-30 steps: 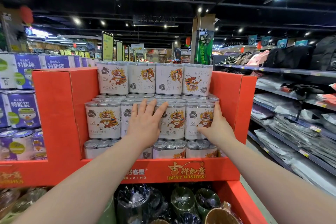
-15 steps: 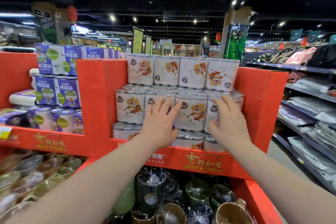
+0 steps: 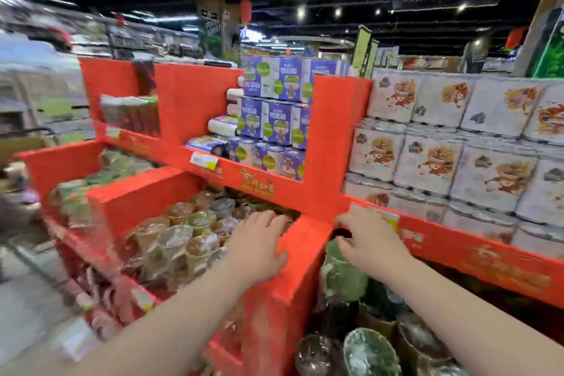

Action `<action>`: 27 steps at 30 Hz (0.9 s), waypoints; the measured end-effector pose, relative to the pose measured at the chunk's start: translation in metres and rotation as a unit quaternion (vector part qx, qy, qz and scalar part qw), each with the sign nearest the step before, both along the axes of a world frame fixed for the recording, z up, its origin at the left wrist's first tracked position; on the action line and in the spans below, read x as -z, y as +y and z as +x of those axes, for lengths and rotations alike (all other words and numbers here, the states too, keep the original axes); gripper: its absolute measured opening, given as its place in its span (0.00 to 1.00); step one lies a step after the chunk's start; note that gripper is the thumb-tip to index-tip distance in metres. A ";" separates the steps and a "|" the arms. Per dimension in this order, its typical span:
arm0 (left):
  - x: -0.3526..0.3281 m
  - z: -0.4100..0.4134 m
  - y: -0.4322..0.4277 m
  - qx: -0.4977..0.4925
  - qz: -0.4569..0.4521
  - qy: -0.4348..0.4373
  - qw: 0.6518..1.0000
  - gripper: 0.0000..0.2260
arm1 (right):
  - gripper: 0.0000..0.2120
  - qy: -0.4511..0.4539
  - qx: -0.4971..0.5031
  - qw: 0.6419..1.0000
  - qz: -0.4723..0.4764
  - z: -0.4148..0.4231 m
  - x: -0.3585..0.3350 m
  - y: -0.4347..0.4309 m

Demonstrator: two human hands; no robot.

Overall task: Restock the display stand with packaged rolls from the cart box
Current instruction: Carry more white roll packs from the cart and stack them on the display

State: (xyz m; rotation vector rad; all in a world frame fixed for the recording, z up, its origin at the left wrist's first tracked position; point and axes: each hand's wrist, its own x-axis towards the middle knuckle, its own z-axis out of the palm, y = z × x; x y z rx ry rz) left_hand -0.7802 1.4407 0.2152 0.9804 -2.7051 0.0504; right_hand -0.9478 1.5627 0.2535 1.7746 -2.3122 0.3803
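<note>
The red display stand [image 3: 332, 137] fills the view, blurred by motion. White roll packs with a lion-dance print [image 3: 433, 162] are stacked in its right compartment. Purple roll packs [image 3: 274, 119] stand in the middle compartment. My left hand [image 3: 256, 244] hovers with spread fingers over the lower red divider, holding nothing. My right hand [image 3: 366, 238] is in front of the stand's red front lip below the white packs, fingers loosely curled and empty. No cart box is in view.
Lower bins hold wrapped bowls and cups [image 3: 189, 235], with green and dark ones [image 3: 360, 342] at the bottom right. A left compartment holds greenish packs [image 3: 131, 113]. Blurred store shelves and an aisle floor [image 3: 27, 299] lie to the left.
Both hands have left the white roll packs and dropped to the stand's lower edge. The view has swung left, so the white packs now sit at the right.
</note>
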 end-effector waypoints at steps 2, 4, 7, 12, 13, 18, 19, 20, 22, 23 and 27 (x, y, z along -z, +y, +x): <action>0.016 0.063 -0.016 -0.041 0.019 -0.002 0.999 0.31 | 0.15 -0.009 -0.039 0.999 0.005 0.048 0.014 -0.032; 0.037 0.129 -0.030 -0.085 0.040 -0.017 0.995 0.28 | 0.14 -0.009 -0.075 0.997 0.020 0.102 0.030 -0.063; 0.068 0.228 -0.038 -0.164 0.086 -0.022 0.982 0.27 | 0.12 -0.007 -0.136 0.989 0.050 0.183 0.055 -0.101; 0.118 0.373 -0.033 -0.274 0.187 -0.033 0.943 0.31 | 0.15 -0.034 -0.199 0.974 0.101 0.300 0.097 -0.146; 0.128 0.398 -0.028 -0.293 0.212 -0.038 0.932 0.31 | 0.14 -0.039 -0.212 0.970 0.116 0.319 0.107 -0.152; 0.164 0.485 -0.004 -0.360 0.247 -0.067 0.897 0.27 | 0.14 -0.037 -0.248 0.950 0.188 0.393 0.160 -0.174; 0.169 0.496 -0.002 -0.372 0.253 -0.072 0.890 0.27 | 0.13 -0.026 -0.254 0.946 0.202 0.403 0.170 -0.177; 0.174 0.505 -0.001 -0.385 0.259 -0.071 0.883 0.27 | 0.12 -0.018 -0.256 0.941 0.220 0.412 0.180 -0.180; 0.180 0.519 -0.003 -0.399 0.270 -0.061 0.874 0.26 | 0.12 -0.020 -0.261 0.929 0.263 0.426 0.200 -0.186; 0.184 0.526 -0.006 -0.404 0.275 -0.055 0.871 0.26 | 0.13 -0.022 -0.263 0.922 0.282 0.433 0.210 -0.190; 0.198 0.552 -0.032 -0.429 0.284 -0.038 0.857 0.26 | 0.16 -0.030 -0.278 0.905 0.321 0.460 0.242 -0.220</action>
